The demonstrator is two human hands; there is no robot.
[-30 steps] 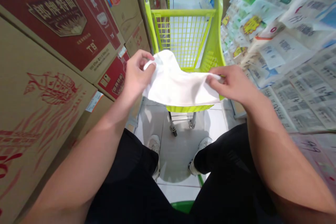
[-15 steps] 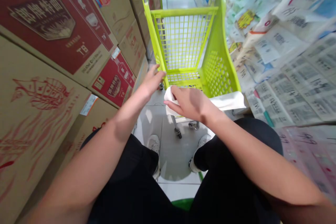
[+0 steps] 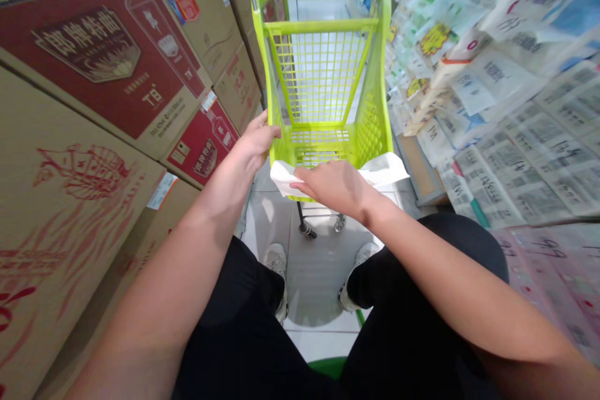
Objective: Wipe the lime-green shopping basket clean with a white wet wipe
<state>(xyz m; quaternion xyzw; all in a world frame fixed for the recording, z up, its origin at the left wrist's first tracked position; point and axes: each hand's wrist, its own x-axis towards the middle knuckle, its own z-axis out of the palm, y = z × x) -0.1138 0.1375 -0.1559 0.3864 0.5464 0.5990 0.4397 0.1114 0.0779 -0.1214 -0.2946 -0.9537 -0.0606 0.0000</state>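
A lime-green plastic shopping cart (image 3: 383, 75) stands upright before my knees, its basket facing me with nothing in it. My left hand (image 3: 257, 139) is closed around the basket's left side edge, thumb on top and fingers mostly out of sight behind it. Over the rim nearest me lies a white cloth or paper wipe (image 3: 385, 169). My right hand (image 3: 335, 180) presses this wipe against the rim, with the fingers bent over it toward the left corner. The wipe's loose end sticks out past the right corner.
Stacked cardboard cartons (image 3: 84, 62) form a wall close on the left. Wrapped packs of paper goods (image 3: 510, 81) are piled high on the right. Tiled floor (image 3: 319, 275) lies between my shoes, with the cart's wheels (image 3: 308, 231) on it. A green seat edge (image 3: 328, 367) shows beneath me.
The cart has turned and shifted slightly left. My left hand has closed on its side edge, where its fingers were looser before. My right hand and the wipe moved a little left with the rim.
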